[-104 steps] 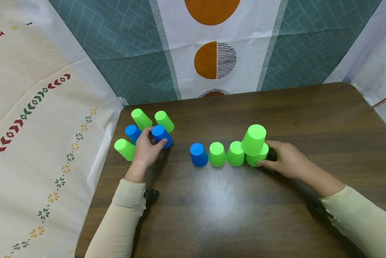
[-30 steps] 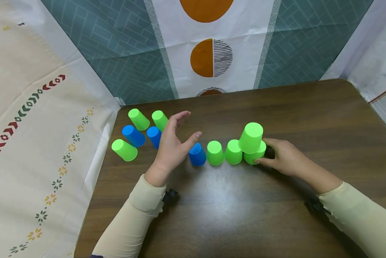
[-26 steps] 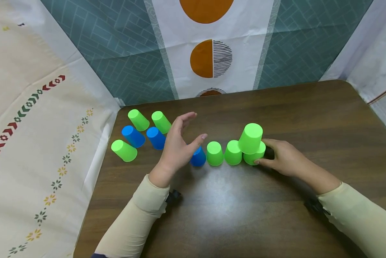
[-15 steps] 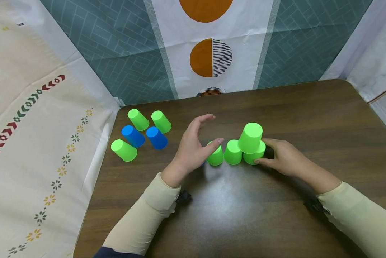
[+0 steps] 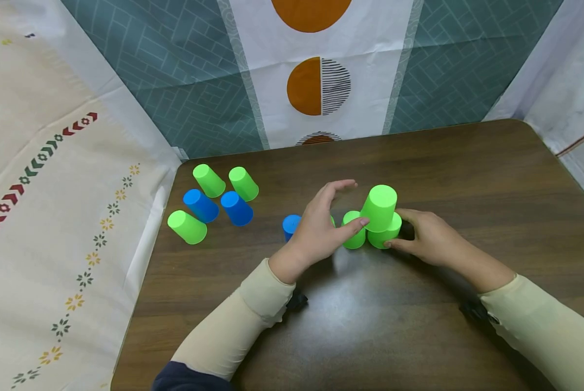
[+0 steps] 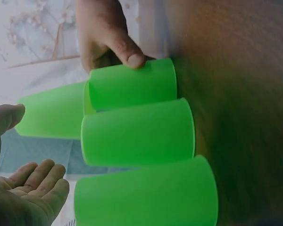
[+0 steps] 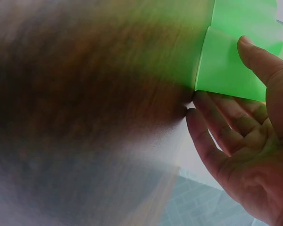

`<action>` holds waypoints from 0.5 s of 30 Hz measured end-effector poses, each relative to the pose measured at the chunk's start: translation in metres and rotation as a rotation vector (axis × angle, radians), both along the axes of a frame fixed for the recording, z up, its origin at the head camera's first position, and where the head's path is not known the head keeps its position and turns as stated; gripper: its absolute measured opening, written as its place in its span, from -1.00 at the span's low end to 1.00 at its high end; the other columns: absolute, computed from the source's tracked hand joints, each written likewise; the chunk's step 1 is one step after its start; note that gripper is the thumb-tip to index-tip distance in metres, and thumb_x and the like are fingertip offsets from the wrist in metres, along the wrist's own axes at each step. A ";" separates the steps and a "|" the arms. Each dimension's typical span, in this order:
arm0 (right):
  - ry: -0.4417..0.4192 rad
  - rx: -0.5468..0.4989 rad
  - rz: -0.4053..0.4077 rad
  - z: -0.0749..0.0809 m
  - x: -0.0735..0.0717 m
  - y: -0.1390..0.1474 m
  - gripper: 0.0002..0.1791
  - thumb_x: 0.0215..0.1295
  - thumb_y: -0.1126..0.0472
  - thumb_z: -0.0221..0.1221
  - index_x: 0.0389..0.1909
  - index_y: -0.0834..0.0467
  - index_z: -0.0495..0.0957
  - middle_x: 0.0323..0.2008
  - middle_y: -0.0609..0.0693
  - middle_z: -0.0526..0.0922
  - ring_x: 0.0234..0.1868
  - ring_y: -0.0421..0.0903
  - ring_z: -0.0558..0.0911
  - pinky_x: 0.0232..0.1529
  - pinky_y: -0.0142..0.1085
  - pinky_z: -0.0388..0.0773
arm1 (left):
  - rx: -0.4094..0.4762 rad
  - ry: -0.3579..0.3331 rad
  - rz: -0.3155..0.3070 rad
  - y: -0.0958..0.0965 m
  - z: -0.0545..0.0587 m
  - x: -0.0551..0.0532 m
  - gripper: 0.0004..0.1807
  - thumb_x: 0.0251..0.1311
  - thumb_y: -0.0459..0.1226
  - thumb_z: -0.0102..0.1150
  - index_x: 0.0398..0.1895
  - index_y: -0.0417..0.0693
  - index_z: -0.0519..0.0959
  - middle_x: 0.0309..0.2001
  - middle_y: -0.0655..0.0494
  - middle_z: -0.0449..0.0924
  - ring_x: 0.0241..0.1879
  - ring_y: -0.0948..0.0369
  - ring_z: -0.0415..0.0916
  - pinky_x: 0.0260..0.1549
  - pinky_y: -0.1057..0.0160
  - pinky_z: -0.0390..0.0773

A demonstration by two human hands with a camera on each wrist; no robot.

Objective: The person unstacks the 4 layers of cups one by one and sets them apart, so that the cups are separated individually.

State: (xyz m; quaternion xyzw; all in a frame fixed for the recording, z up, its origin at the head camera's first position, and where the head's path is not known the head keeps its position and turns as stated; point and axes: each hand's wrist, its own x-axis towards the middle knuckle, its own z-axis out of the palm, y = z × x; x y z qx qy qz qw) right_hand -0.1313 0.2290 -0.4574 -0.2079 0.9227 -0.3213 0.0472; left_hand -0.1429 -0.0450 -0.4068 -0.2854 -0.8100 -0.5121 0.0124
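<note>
Upside-down green cups stand in a row on the brown table. In the head view one green cup (image 5: 379,208) sits on top, bridging the row's middle green cup (image 5: 353,233) and right end green cup (image 5: 388,232). My right hand (image 5: 431,236) holds that end cup at its side, thumb in front and fingers along it, as the right wrist view shows. My left hand (image 5: 323,228) hovers over the row, thumb and fingers spread apart, just left of the top cup. It hides most of another green cup (image 6: 148,195), seen better in the left wrist view.
A blue cup (image 5: 290,225) at the row's left end is partly hidden. Farther left lie two blue cups (image 5: 201,206) and several green cups (image 5: 188,227). Behind the table (image 5: 492,179) hangs a patterned cloth (image 5: 184,76).
Earlier my left hand gripped a blue cup in the left group. It has let go there and travelled right, toward the stacked green cup. My right hand has stayed at the end cup.
</note>
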 end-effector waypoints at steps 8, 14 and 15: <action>-0.017 0.015 0.003 -0.001 -0.001 0.000 -0.38 0.18 0.07 0.56 0.21 0.15 0.59 0.03 0.01 0.74 0.12 0.10 0.69 0.17 0.19 0.56 | -0.071 -0.017 -0.020 0.017 -0.006 0.001 -0.21 0.27 -0.13 0.50 0.49 -0.04 0.33 0.36 0.10 0.46 0.38 0.23 0.39 0.29 0.18 0.49; -0.023 0.014 0.007 -0.001 -0.002 0.000 -0.39 0.19 0.08 0.56 0.22 0.15 0.58 0.06 0.03 0.74 0.14 0.13 0.68 0.18 0.22 0.56 | -0.073 0.010 -0.039 0.026 -0.007 -0.001 -0.22 0.27 -0.11 0.49 0.48 -0.07 0.34 0.30 0.09 0.49 0.24 0.26 0.51 0.16 0.28 0.56; -0.020 0.013 0.008 -0.001 -0.002 0.000 -0.39 0.19 0.08 0.56 0.21 0.14 0.59 0.05 0.03 0.74 0.14 0.12 0.69 0.17 0.22 0.56 | -0.077 0.011 -0.039 0.026 -0.007 -0.001 -0.22 0.28 -0.11 0.49 0.48 -0.07 0.35 0.30 0.09 0.49 0.22 0.28 0.51 0.16 0.29 0.56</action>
